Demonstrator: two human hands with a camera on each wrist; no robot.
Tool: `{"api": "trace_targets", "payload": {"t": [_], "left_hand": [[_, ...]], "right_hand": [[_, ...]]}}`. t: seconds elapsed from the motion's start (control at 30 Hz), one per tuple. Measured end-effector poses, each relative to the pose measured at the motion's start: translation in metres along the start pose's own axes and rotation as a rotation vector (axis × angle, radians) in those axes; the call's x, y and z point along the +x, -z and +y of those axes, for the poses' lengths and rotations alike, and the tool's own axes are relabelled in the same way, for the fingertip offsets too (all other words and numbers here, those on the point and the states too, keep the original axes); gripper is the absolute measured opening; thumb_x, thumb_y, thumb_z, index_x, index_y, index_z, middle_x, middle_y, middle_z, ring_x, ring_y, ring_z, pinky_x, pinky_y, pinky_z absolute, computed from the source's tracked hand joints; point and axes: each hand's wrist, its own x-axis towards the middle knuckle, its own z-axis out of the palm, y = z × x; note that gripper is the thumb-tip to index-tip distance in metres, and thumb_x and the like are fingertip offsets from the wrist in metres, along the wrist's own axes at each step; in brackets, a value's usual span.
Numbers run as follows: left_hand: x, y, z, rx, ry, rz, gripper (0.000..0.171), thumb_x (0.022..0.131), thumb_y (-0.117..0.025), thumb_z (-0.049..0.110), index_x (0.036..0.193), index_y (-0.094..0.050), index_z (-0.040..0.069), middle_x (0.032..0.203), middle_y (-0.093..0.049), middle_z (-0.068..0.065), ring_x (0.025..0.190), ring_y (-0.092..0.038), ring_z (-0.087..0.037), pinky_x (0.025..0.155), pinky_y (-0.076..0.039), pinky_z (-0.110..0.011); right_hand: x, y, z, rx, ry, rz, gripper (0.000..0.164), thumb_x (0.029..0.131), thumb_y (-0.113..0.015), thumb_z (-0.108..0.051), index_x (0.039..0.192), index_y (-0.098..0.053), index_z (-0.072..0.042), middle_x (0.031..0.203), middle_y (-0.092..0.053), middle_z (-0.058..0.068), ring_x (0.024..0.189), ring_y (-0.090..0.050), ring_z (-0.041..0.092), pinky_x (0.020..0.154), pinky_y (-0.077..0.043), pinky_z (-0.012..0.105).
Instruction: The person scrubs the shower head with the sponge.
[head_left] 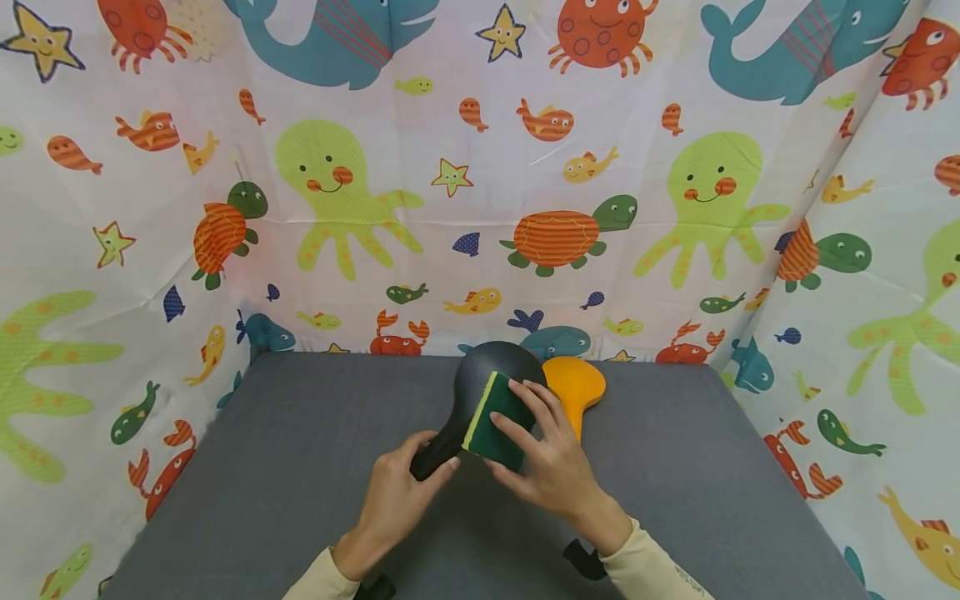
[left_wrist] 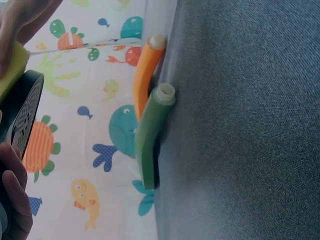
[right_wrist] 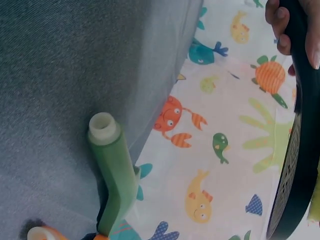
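My left hand [head_left: 393,492] grips the handle of a black shower head [head_left: 495,362], which is raised over the table with its smooth rounded back towards me. Its perforated spray face [left_wrist: 29,112] shows in the left wrist view, turned to the far side. A sponge [head_left: 504,429], dark green on one side and yellow on the other, lies against that back. My right hand [head_left: 555,467] holds the sponge with fingers and thumb spread across its green side. In the right wrist view, left-hand fingers [right_wrist: 282,30] wrap the handle.
An orange shower head [head_left: 573,383] lies on the grey table [head_left: 300,467], right of the black one. Beside it is a green shower head [left_wrist: 152,135], which the head view hides. A curtain [head_left: 450,200] printed with sea animals hangs around the table's back and sides.
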Motion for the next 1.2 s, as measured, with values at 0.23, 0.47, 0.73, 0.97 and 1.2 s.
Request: {"api": "trace_targets", "payload": {"t": [0.23, 0.47, 0.73, 0.97, 1.2], "left_hand": [[0.002, 0.003, 0.003, -0.059, 0.075, 0.005, 0.04, 0.082, -0.079, 0.041, 0.112, -0.066, 0.019, 0.082, -0.068, 0.007, 0.059, -0.054, -0.001, 0.054, -0.045, -0.021], [0.004, 0.006, 0.005, -0.104, 0.158, 0.014, 0.043, 0.08, -0.08, 0.042, 0.114, -0.066, 0.02, 0.084, -0.071, 0.002, 0.061, -0.057, -0.005, 0.056, -0.047, -0.022], [0.006, 0.008, 0.007, -0.118, 0.172, 0.045, 0.041, 0.08, -0.081, 0.039, 0.112, -0.067, 0.018, 0.086, -0.073, -0.001, 0.064, -0.06, -0.006, 0.057, -0.049, -0.022], [0.008, 0.009, 0.009, -0.168, 0.21, 0.032, 0.039, 0.079, -0.082, 0.038, 0.111, -0.069, 0.019, 0.087, -0.073, 0.001, 0.064, -0.06, -0.007, 0.056, -0.048, -0.023], [0.011, 0.007, 0.014, -0.207, 0.242, -0.026, 0.041, 0.081, -0.08, 0.038, 0.114, -0.066, 0.019, 0.086, -0.07, 0.004, 0.065, -0.059, -0.009, 0.058, -0.048, -0.024]], "right_hand": [[-0.003, 0.003, 0.009, -0.005, -0.017, 0.043, 0.051, 0.091, -0.056, -0.056, 0.123, -0.067, -0.017, 0.143, -0.05, 0.021, 0.128, -0.046, 0.04, 0.094, -0.049, 0.058], [-0.007, 0.009, 0.018, -0.017, -0.062, 0.064, 0.052, 0.092, -0.055, -0.057, 0.123, -0.067, -0.017, 0.144, -0.049, 0.02, 0.128, -0.045, 0.038, 0.099, -0.049, 0.05], [-0.009, 0.012, 0.026, -0.006, -0.125, 0.086, 0.053, 0.091, -0.055, -0.058, 0.122, -0.067, -0.017, 0.145, -0.049, 0.019, 0.13, -0.044, 0.037, 0.11, -0.042, 0.04], [-0.009, 0.012, 0.025, 0.013, -0.132, 0.131, 0.052, 0.091, -0.058, -0.056, 0.121, -0.068, -0.015, 0.144, -0.05, 0.02, 0.129, -0.045, 0.038, 0.112, -0.039, 0.034], [-0.005, 0.011, 0.02, 0.011, -0.125, 0.178, 0.051, 0.09, -0.059, -0.054, 0.12, -0.068, -0.014, 0.142, -0.051, 0.022, 0.128, -0.047, 0.04, 0.107, -0.045, 0.039]]}}
